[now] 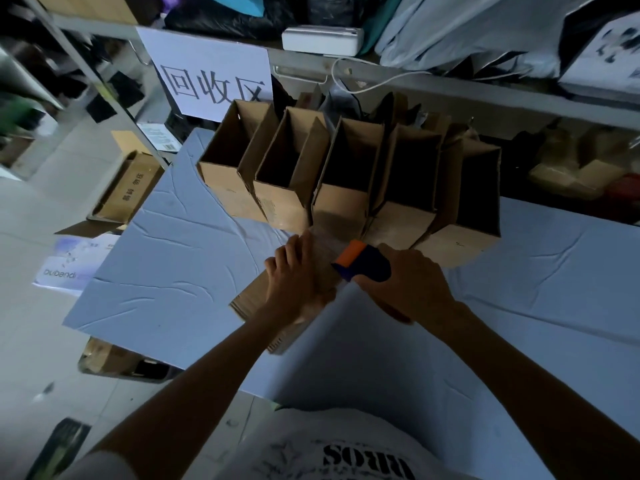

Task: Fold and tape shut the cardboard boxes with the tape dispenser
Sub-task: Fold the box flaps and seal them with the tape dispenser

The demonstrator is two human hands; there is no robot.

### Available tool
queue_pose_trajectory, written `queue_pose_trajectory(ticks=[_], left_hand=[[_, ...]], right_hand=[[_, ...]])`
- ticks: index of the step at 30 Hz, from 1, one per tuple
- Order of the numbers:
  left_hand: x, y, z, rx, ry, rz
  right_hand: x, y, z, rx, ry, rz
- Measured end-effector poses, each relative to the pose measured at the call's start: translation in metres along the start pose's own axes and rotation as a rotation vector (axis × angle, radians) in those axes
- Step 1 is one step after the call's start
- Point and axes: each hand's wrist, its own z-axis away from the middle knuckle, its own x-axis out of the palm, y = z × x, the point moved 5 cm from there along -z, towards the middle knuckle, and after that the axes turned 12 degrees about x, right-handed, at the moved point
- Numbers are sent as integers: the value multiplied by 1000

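Past the white shirt, the left hand presses flat on the near cardboard box on the surface. The right hand has its grip closed round the tape dispenser (orange-nosed) at the box's far end. Taping seems in hand; next calls for a steady pull along the seam.

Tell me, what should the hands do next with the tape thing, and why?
Probably pull the dispenser toward the body along the top of the box. The right hand grips it near the box's far end, and the left hand rests on the box, steadying it.
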Motion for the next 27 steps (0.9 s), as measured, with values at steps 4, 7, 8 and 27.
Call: queue_pose_trajectory(ticks=[4, 7, 8, 27], left_hand=[[-2, 0, -1, 1, 6, -6], [-2, 2, -1, 3, 29, -13], [-2, 2, 0, 0, 29, -7], [-4, 4, 6, -70, 87, 109]], right_hand=[[-3, 31, 24, 66, -44, -57], [-4, 46, 41, 87, -31, -80], [-2, 46, 43, 92, -37, -58], [55, 32, -8, 312, -49, 150]])
